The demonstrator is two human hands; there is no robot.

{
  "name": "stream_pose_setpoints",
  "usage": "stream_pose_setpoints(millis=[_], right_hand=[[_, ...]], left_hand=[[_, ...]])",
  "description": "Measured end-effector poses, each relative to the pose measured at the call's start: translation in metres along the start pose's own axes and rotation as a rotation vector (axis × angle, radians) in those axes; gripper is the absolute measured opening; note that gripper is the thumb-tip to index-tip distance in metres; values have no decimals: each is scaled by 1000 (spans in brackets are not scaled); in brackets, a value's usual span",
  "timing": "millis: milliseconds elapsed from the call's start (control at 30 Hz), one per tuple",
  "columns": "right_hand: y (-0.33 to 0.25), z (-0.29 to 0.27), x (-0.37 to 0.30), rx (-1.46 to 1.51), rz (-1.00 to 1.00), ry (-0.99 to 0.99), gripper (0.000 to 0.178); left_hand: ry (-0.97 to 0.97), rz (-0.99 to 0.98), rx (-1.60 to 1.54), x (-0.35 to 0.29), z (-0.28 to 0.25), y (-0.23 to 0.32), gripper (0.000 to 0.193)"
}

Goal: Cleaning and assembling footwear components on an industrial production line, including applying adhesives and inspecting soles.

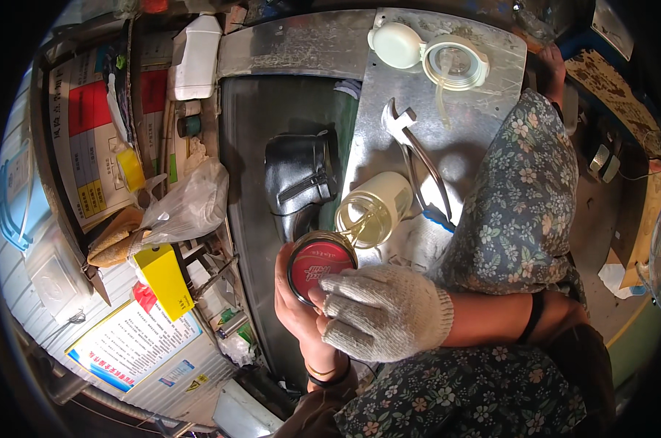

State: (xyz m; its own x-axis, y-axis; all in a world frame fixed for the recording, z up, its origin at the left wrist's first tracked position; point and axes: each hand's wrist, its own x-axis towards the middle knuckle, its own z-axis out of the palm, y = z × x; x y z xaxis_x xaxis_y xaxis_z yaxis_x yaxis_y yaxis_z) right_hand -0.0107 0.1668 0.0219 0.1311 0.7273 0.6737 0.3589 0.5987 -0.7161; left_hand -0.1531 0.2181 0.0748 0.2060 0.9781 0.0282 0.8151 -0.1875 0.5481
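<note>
Your bare left hand [295, 320] was wrapped around the side of a red tin [317, 264], holding it above the dark belt [272, 106], just off the left edge of the metal sheet [392, 82]. Your gloved right hand [396, 314] lay with bent fingers on the tin's round red face; whether those fingers were pinching or only resting, I cannot tell. Yellowish strands [359, 228] ran between the tin's far rim and the mouth of a pale bottle [390, 191] near that left edge, its opening turned toward you; whether it stood tilted or lay down, I cannot tell. The tin looked stiff and was probably fairly light, though its weight would depend on what was inside. The strands looked sticky, so the rim could have been slick, and the wall you had in your left palm was likely the safer hold. The bottle, seemingly thin plastic, would probably give under a squeeze, so its middle was the place to take it. Beyond it lay metal pincers [400, 125]; the black boot [295, 171] sat on the belt.
</note>
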Motion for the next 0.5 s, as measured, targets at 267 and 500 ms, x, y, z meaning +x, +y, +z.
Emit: stream_pose_setpoints(millis=[267, 500], right_hand=[[2, -6, 5, -15, -9, -14, 24], [0, -3, 0, 13, 22, 10, 28]], left_hand=[[-4, 58, 150, 3, -2, 5, 58], [-36, 71, 212, 6, -7, 14, 56]])
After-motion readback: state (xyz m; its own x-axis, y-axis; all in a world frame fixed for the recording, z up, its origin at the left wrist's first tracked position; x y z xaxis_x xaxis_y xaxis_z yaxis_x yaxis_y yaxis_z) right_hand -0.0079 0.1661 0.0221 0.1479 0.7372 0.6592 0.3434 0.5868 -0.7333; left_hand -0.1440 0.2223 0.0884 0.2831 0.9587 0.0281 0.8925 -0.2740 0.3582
